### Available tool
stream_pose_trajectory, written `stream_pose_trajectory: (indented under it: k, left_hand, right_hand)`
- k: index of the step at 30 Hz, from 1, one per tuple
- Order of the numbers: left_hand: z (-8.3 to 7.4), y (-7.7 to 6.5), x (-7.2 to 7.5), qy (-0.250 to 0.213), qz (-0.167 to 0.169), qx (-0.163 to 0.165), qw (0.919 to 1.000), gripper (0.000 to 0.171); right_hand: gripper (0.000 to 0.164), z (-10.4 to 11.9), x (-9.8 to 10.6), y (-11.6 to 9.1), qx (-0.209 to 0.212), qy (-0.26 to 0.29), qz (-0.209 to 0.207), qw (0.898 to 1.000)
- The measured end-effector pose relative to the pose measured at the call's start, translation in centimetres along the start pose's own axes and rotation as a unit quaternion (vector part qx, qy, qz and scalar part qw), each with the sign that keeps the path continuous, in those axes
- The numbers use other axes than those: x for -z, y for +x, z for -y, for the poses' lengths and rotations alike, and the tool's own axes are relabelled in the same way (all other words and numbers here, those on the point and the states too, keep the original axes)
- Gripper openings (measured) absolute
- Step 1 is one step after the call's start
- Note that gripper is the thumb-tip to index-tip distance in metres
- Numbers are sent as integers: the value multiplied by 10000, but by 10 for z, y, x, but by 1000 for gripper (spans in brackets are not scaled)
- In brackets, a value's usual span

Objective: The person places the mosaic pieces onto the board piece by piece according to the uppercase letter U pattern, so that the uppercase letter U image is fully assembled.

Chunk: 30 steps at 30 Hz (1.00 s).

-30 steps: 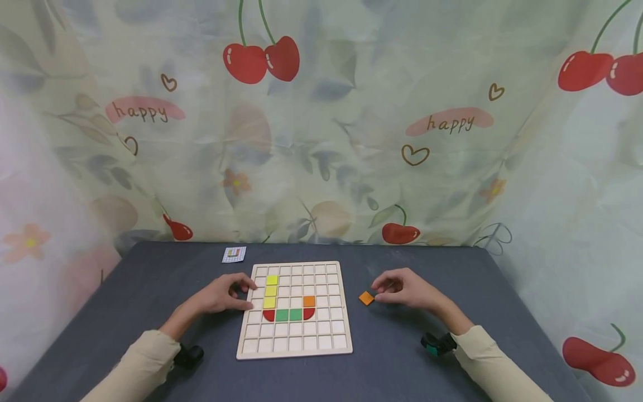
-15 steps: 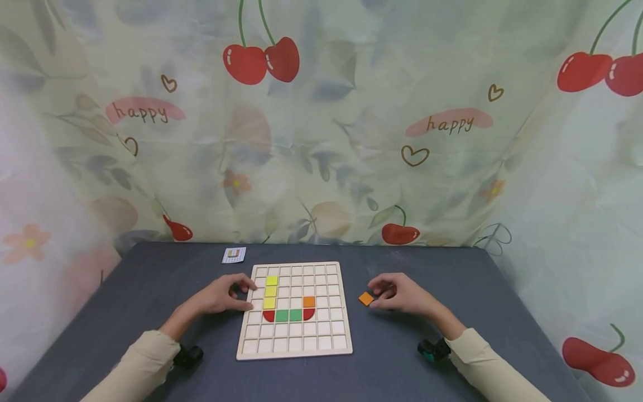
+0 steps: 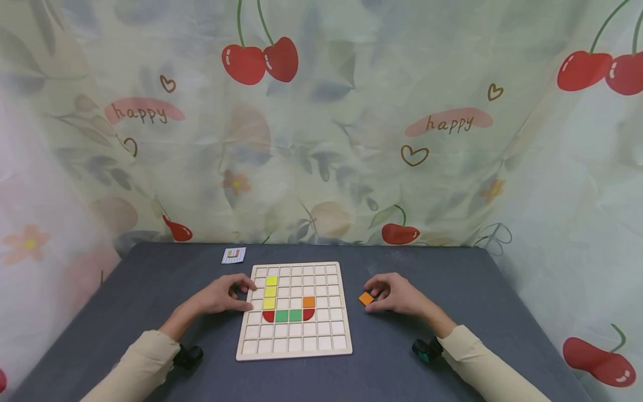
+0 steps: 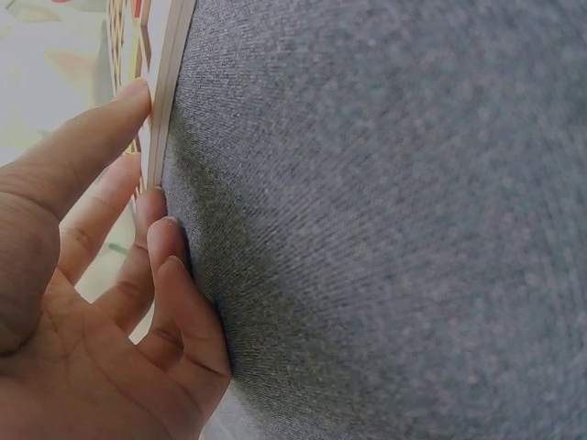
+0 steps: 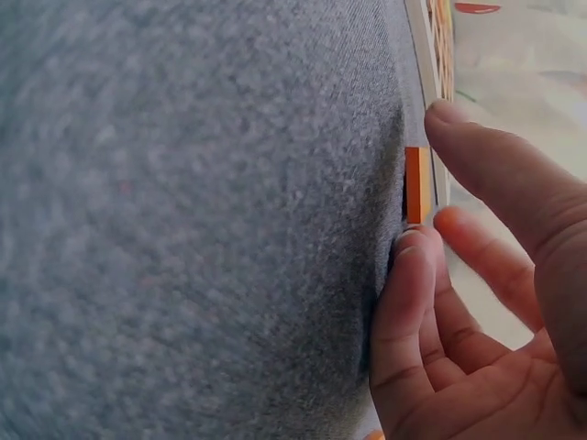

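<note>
In the head view my left hand (image 3: 226, 293) rests at the left edge of a pale wooden grid board (image 3: 295, 340), fingers loosely bent. Its thumb touches the board's side in the left wrist view. Three yellow square tiles (image 3: 270, 291), two green tiles (image 3: 288, 315), two red rounded tiles (image 3: 268, 316) and an orange square (image 3: 308, 301) lie in the grid. To the right of the board, a loose orange square tile (image 3: 365, 298) lies flat on the table. My right hand (image 3: 397, 293) is around it, thumb and fingertips spread to either side; the right wrist view shows the tile (image 5: 416, 185) between them, not pinched.
A small pattern card (image 3: 234, 255) lies near the table's back edge, left of the board. The dark grey table (image 3: 387, 363) meets a printed curtain (image 3: 321, 139) behind. Each wrist carries a black camera (image 3: 427, 350).
My right hand has shifted left, bringing its thumb and fingers around the loose orange tile. The left hand, the board and its tiles stay where they were.
</note>
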<state>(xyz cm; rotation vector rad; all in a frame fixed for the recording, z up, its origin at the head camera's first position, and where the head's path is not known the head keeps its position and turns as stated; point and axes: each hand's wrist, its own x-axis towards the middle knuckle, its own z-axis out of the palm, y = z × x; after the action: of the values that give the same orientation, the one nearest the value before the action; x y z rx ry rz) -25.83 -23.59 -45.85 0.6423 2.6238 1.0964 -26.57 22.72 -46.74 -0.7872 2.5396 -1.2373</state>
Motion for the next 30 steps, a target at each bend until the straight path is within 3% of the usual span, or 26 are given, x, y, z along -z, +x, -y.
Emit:
stream_pose_trajectory:
  k: [14,30]
  left_hand:
    - [2,0,1,-10,29,-202,9998,35]
    - [2,1,0,-44,22,-80,10000,36]
  right_hand:
    - [36,0,-3,4,-112,-181,-91,9997]
    - [29,0,-2,5,171,-180,-8,9997]
